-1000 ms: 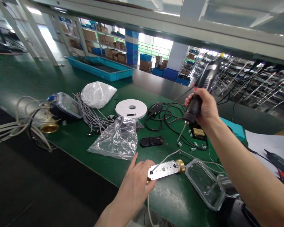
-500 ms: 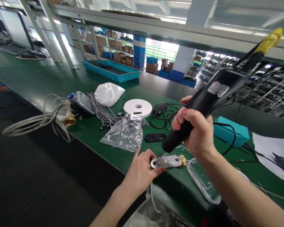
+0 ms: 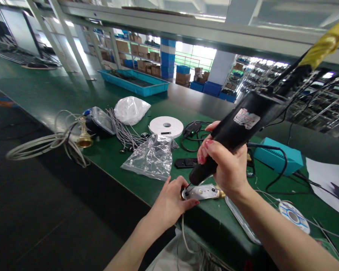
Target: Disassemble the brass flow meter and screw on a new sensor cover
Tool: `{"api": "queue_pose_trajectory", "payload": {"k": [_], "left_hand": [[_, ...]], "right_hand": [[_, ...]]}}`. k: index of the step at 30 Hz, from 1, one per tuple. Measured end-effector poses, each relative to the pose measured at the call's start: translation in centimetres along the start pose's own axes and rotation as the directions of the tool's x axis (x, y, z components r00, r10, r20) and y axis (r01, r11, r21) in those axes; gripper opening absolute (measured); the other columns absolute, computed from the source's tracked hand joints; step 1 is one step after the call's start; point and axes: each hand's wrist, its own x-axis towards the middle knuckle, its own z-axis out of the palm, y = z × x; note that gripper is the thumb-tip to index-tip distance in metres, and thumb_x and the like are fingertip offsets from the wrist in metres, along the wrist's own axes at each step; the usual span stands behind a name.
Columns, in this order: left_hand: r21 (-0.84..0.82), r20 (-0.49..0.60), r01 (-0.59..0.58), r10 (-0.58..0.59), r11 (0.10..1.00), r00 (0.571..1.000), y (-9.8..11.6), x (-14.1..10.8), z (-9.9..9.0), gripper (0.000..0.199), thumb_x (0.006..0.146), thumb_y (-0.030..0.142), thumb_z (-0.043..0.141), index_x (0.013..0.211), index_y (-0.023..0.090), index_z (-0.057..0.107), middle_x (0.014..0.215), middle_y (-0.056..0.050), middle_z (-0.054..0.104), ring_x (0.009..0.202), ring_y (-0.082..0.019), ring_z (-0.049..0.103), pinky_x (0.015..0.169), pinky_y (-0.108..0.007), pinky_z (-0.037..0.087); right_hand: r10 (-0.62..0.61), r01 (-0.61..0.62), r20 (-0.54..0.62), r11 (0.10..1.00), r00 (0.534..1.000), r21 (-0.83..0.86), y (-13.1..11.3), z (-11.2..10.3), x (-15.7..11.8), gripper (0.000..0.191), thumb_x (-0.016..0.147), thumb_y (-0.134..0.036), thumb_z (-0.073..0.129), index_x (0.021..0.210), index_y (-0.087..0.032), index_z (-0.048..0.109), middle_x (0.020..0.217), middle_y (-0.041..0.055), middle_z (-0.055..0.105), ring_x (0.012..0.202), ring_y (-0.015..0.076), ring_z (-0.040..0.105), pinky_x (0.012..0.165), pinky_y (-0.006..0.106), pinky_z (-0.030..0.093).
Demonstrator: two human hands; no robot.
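Head view: left hand (image 3: 172, 199) pinches the left end of the metal plate (image 3: 202, 192) at the bench's near edge. Right hand (image 3: 226, 160) grips the black power screwdriver (image 3: 234, 124), tilted, its tip at that end. Clear plastic bag (image 3: 151, 156) lies to the far left of the plate, flat on the green bench (image 3: 135, 195).

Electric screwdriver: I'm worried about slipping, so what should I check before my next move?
1. Right hand around the electric screwdriver: ok.
2. Left hand steadying the metal plate: ok, it holds one end.
3. Bit at the plate's held end: ok.
4. Bit properly seated: cannot tell, too small to see.
5. Left hand well away from the bit: not ok, its fingers are right beside it.
6. Plastic bag clear of the bit: ok, it lies beyond the plate.
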Motion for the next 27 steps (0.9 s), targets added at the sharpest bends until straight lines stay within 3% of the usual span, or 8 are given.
{"api": "queue_pose_trajectory", "payload": {"k": [8,15,20,23,27], "left_hand": [[0.001,0.010,-0.057,0.057,0.998,0.998,-1.4,0.9,0.7,0.031,0.073,0.029,0.076,0.091,0.018,0.054,0.079,0.002,0.058,0.078,-0.021,0.054,0.105,-0.052,0.026],[0.041,-0.041,-0.049,0.050,0.998,0.998,-1.5,0.7,0.9,0.035,0.069,0.035,0.079,0.080,0.017,0.051,0.064,0.006,0.051,0.068,-0.019,0.052,0.105,-0.052,0.025],[-0.045,-0.042,-0.091,0.090,0.995,0.995,-1.2,-0.2,-0.1,0.029,0.084,0.048,0.063,0.088,0.020,0.057,0.076,0.002,0.060,0.076,-0.020,0.058,0.111,-0.048,0.019],[-0.075,-0.030,-0.094,0.092,0.993,0.995,-0.6,-0.5,-1.0,0.020,0.092,0.038,0.050,0.092,0.021,0.061,0.083,0.000,0.063,0.079,-0.019,0.060,0.113,-0.045,0.017],[-0.049,-0.044,-0.114,0.112,0.992,0.993,-0.7,-0.1,-1.3,0.016,0.089,0.028,0.050,0.087,0.021,0.064,0.077,0.002,0.063,0.070,-0.016,0.058,0.114,-0.046,0.012]], "right_hand": [[0.014,-0.026,-0.110,0.993,0.994,-0.112,-0.4,1.9,0.2,0.017,0.062,-0.018,0.063,0.076,-0.019,0.053,0.053,-0.0083,0.049,0.043,0.0070,0.045,0.044,0.025,0.039],[0.011,-0.024,-0.119,0.994,0.993,-0.110,-0.7,1.9,0.4,0.017,0.063,-0.019,0.061,0.078,-0.018,0.053,0.046,-0.0099,0.047,0.036,0.0073,0.044,0.040,0.024,0.038],[0.007,-0.019,-0.114,0.995,0.993,-0.103,-0.7,1.6,0.1,0.018,0.063,-0.018,0.062,0.078,-0.019,0.053,0.048,-0.0097,0.049,0.038,0.0066,0.045,0.042,0.024,0.038],[0.005,-0.015,-0.117,0.996,0.993,-0.085,-0.8,1.5,0.1,0.019,0.062,-0.017,0.061,0.079,-0.019,0.054,0.049,-0.0097,0.050,0.039,0.0067,0.046,0.042,0.024,0.038],[0.001,-0.011,-0.127,0.997,0.992,-0.075,-0.9,1.5,0.1,0.019,0.063,-0.018,0.061,0.081,-0.019,0.055,0.048,-0.0094,0.050,0.039,0.0075,0.046,0.043,0.025,0.039]]}}
